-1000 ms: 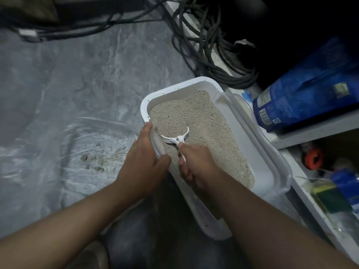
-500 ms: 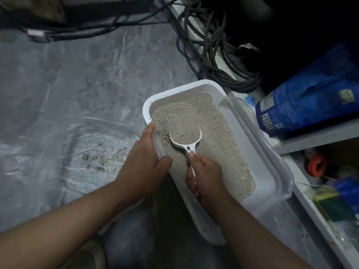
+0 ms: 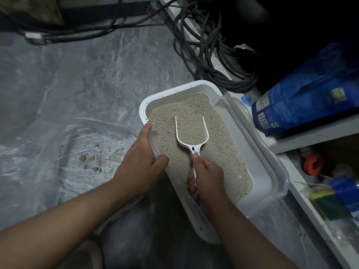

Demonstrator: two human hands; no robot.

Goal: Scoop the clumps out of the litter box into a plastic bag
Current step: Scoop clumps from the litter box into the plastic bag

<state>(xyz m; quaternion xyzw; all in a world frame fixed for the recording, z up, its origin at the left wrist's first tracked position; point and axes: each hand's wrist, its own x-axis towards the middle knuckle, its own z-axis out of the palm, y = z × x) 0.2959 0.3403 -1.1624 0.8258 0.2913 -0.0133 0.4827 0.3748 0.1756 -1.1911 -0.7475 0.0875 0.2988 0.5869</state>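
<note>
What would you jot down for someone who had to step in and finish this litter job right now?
Left hand: grips the near-left rim of the litter box, steadying it.
Right hand: holds the scoop by its handle; the scoop is full of litter, level, over the box.
Plastic bag: spread flat on the floor left of the box, with a few clumps already on it.
Left to do: sift this load, carry any clump to the bag, then go on through the rest of the litter.
</note>
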